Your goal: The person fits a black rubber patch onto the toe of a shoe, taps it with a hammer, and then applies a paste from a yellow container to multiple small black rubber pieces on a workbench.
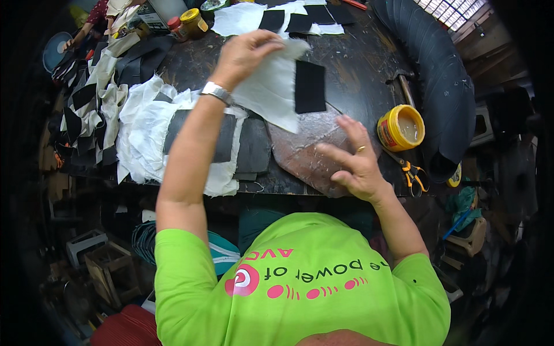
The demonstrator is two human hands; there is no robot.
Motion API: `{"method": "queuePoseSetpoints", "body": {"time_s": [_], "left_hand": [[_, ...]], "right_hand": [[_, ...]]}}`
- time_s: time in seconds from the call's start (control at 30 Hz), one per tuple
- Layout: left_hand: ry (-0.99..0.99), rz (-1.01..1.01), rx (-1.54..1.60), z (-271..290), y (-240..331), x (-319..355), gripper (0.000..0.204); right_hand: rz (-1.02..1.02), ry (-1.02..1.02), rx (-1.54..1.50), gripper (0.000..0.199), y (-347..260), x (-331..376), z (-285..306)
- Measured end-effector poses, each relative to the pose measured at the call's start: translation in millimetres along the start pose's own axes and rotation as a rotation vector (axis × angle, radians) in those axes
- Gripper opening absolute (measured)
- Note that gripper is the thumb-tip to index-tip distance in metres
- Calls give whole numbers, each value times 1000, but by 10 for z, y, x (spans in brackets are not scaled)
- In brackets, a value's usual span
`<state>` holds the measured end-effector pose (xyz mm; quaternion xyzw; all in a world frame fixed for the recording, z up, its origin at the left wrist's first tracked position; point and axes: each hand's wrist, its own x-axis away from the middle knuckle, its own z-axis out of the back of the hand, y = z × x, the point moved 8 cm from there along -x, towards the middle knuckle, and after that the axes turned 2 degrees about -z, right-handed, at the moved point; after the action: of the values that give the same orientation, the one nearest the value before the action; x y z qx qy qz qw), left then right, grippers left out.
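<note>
My left hand [247,56], with a metal watch band at its wrist, pinches the top edge of a white cloth piece [266,86]. The cloth hangs slanting over the table, its lower corner near a flat brownish slab [306,153] with a smeared, shiny surface. A black rectangular patch [310,86] lies at the cloth's right side; whether it is joined to the cloth I cannot tell. Above the slab's right part is my right hand [359,164], fingers spread and holding nothing. Left of the slab lie stacked white cloths [141,132] and dark grey sheets [254,147].
An open yellow tub [407,127] of pale paste stands at right, near orange-handled scissors [414,177] and a hammer [406,89]. A long black padded roll [444,98] borders the table. Fabric scraps [109,104] heap at left; more jars [193,24] and cloth pieces [239,18] occupy the far side.
</note>
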<state>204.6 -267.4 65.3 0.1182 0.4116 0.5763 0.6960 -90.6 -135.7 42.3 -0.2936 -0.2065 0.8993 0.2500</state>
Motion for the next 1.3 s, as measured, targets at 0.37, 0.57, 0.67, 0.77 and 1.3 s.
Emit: {"method": "queuePoseSetpoints", "body": {"time_s": [0.37,0.57,0.67,0.77,1.3], "left_hand": [[66,-1,-546,1141,-1088,-1226,27],[244,-100,-965,891,-1555,-1551,37],[377,-187,-914,819,-1524,-1458,37],[227,-190,-877,703,-1290,-1215,41],[60,109,-513,1170,281,2243,45]], "right_hand": [[-157,-29,-199,59,266,2,-181],[-191,-126,-167,67,298,-16,-202],[-167,-109,-146,68,283,-41,-209],[-188,-77,-169,68,305,-43,-201],[-370,310,43,29,549,338,1291]]}}
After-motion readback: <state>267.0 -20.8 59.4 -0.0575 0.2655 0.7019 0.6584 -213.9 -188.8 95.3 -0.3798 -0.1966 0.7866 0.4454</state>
